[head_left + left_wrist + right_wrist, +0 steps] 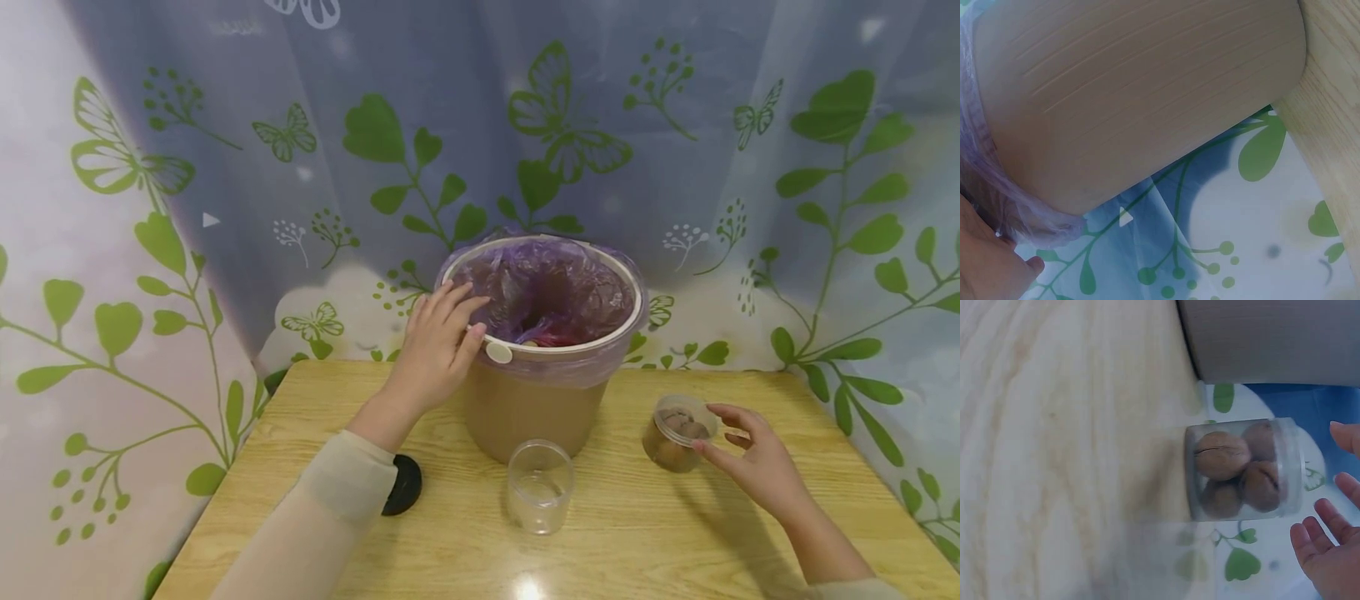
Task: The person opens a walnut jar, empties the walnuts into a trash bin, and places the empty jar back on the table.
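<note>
Head view: right hand spread by walnut jar, apparently reaching; you'd next curl fingers. Left hand loose, bin contact unclear.

L hand on the rim of a tan bin w/ purple liner, R hand right by a clear jar of brown lumps. 2nd jar + blk disc also on wood tbl.

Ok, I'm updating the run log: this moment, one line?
left hand: at bin rim | right hand: beside walnut jar | empty jar: upright
</note>
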Tool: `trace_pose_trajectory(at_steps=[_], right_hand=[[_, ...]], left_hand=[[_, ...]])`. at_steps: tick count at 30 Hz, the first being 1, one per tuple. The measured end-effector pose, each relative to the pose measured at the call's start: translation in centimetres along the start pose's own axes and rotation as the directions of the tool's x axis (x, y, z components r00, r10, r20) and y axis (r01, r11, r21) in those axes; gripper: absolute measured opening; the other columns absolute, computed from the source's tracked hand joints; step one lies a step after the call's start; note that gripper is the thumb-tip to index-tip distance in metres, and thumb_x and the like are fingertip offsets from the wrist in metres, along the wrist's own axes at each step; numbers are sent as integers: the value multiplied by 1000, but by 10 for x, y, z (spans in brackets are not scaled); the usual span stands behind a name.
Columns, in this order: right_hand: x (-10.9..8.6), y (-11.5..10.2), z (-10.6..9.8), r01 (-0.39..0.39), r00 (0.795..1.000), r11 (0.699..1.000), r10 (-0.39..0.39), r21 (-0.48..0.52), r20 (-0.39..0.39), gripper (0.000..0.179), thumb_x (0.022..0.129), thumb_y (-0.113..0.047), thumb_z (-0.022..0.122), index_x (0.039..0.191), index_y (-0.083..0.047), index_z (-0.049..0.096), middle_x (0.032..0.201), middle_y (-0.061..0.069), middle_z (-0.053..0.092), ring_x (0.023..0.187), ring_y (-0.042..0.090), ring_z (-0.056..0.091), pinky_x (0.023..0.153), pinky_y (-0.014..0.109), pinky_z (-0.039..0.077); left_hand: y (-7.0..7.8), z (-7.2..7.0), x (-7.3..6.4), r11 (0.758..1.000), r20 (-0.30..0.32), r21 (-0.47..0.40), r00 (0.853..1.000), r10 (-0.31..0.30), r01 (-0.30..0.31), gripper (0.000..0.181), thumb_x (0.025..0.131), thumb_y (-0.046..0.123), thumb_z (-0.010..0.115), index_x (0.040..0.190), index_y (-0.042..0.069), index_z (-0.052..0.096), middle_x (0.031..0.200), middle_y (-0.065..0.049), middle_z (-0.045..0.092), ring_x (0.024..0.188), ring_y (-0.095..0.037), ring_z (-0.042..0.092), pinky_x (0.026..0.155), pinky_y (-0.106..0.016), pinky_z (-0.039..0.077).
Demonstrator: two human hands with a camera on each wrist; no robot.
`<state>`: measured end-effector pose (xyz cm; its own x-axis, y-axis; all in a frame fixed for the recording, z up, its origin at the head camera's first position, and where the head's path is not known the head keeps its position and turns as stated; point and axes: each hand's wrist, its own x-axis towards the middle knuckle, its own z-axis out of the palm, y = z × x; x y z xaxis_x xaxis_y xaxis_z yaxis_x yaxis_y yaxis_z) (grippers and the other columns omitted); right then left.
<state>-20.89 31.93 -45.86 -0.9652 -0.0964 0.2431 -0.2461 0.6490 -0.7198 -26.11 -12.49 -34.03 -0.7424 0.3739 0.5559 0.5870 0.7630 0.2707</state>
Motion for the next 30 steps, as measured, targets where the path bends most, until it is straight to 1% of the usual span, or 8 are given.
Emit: trace_pose_trajectory(at_steps=[8,11,15,19,22,25,28,30], right_hand=[[-1,10,7,-11,1000,997,12,75,-24,74,92,-20,76,147,8,36,142,30,35,121,42,40,83,4,39],[0,14,9,-22,999,995,25,99,-24,78,92,-20,76,149,8,32,144,31,33,122,44,40,84,5,40],[1,18,11,-56,998,991,58,121,-12,85,92,-21,76,153,7,24,149,32,30,126,48,38,85,7,41],[1,21,10,-105,994,985,104,136,16,92,92,-24,75,156,4,15,150,34,28,130,52,35,84,8,41],[1,23,12,-146,989,977,140,153,51,95,93,-25,74,157,2,10,150,35,27,132,52,34,90,19,45],[2,26,14,-183,982,967,171,178,86,98,94,-24,74,158,1,5,151,36,24,133,53,32,96,33,46],[4,29,16,-211,975,958,191,194,115,100,94,-23,73,158,0,0,152,37,20,135,55,30,94,35,48],[5,31,18,-225,971,950,199,216,135,101,94,-22,73,158,0,-1,153,38,18,135,55,29,90,29,49]], left_hand=[[0,0,0,1000,-2,-4,1000,-1,1,69,106,57,12,146,15,49,158,-11,37,152,-29,16,121,-56,5],[1,-1,0,1000,-4,-8,1000,-1,1,69,106,57,12,146,15,49,158,-12,37,152,-29,16,121,-56,5],[1,-1,-1,1000,4,-6,1000,-6,6,70,106,58,11,146,14,49,158,-11,36,152,-29,16,120,-57,5],[2,-1,-1,1000,13,-9,1000,-13,13,73,105,59,10,146,14,49,159,-10,36,152,-29,15,121,-56,4],[2,-1,-1,1000,14,-9,1000,-16,16,73,105,60,9,146,15,49,159,-10,35,152,-28,15,121,-55,3],[3,-2,-1,1000,13,-6,1000,-17,17,72,105,59,10,146,15,49,159,-10,35,152,-28,15,121,-55,3],[2,-1,-1,1000,13,-5,1000,-16,16,71,105,59,10,146,15,49,159,-10,35,152,-28,15,121,-55,3],[1,-1,-1,1000,13,-5,1000,-16,16,71,105,59,10,146,15,49,159,-10,35,152,-28,15,121,-55,3]])
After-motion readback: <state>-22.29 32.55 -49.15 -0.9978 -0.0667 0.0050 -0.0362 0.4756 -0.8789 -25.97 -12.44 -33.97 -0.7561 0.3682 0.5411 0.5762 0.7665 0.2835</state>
